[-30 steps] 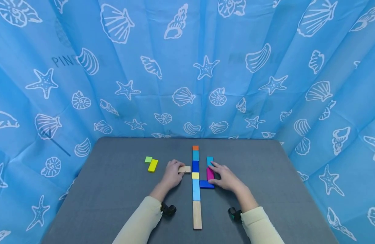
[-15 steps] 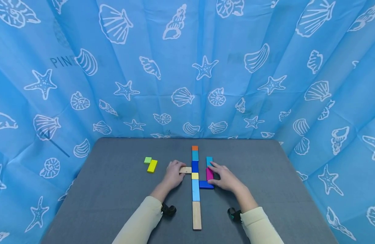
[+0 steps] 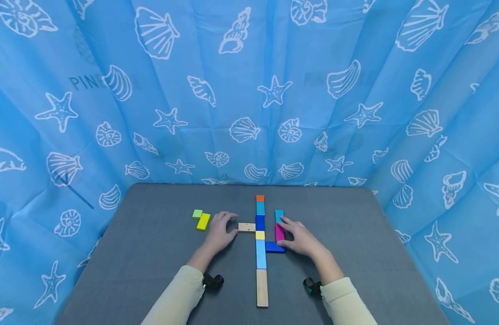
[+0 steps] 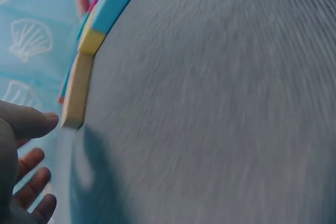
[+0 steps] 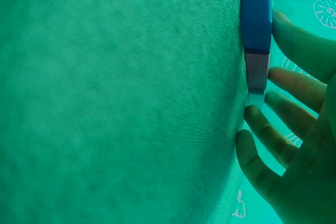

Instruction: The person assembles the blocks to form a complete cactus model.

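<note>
My left hand (image 3: 219, 232), fingers apart and holding nothing, hovers just left of a short plain wooden block (image 3: 247, 228). That block's right end meets a straight column of blocks; in the left wrist view a gap shows between the thumb (image 4: 39, 121) and the wooden block (image 4: 77, 90). On the column's other side my right hand (image 3: 301, 239) rests with spread fingers at a magenta block (image 3: 279, 233). A turquoise block (image 3: 279, 216) continues beyond the magenta one. Below the magenta, a dark blue block (image 3: 275, 247) lies crosswise, reaching the column.
Making up the column are orange (image 3: 260, 198), turquoise (image 3: 260, 208), dark blue (image 3: 260, 222), yellow (image 3: 260, 235), light blue (image 3: 261, 254) and long wooden (image 3: 262, 288) blocks. Green (image 3: 197, 214) and yellow (image 3: 203, 222) blocks lie farther left on the grey table (image 3: 152, 266). A curtain (image 3: 217, 99) hangs behind.
The left hand slid the short wooden block right against the column, then let go and drew back left. The right hand stays in place at the magenta block.
</note>
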{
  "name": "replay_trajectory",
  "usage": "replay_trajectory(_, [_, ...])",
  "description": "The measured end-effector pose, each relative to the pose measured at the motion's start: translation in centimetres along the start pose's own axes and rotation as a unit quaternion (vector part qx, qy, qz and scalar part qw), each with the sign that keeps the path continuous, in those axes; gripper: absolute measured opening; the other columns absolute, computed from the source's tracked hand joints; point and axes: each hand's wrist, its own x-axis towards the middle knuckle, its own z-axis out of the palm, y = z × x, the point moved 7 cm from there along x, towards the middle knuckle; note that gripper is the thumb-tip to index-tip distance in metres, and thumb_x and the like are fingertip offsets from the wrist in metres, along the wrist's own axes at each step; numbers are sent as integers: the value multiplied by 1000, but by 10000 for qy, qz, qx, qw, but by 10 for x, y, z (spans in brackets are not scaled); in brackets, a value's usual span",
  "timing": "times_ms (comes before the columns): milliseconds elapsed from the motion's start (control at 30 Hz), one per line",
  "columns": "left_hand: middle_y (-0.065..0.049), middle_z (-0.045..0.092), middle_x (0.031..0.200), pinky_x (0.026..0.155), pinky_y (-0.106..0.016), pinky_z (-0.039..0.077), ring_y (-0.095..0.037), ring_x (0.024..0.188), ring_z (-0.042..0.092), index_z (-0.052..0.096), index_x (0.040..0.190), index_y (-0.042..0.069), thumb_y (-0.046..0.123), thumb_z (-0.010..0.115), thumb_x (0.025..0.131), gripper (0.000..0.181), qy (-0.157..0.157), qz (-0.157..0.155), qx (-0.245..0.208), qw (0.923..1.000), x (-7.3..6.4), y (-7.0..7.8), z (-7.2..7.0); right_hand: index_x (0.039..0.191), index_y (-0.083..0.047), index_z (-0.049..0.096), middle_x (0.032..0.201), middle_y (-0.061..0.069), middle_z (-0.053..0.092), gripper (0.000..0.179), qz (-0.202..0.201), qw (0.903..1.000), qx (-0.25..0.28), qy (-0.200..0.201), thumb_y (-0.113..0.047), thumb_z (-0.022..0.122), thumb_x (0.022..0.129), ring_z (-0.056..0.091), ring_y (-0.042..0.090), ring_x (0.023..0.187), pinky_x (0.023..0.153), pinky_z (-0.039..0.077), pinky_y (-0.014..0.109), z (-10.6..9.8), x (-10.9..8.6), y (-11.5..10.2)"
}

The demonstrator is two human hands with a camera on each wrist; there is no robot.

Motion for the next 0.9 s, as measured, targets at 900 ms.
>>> replay_trajectory(900, [-11, 47, 149, 110, -64, 11, -40, 140, 28, 50, 149, 12, -8, 67, 81, 73, -620, -374, 1114, 9911, -7, -63, -60, 152, -17, 47, 164, 7, 33, 71, -63, 10000, -2, 9, -38, 76, 90, 35, 38, 146, 109, 40, 60, 1, 1, -1])
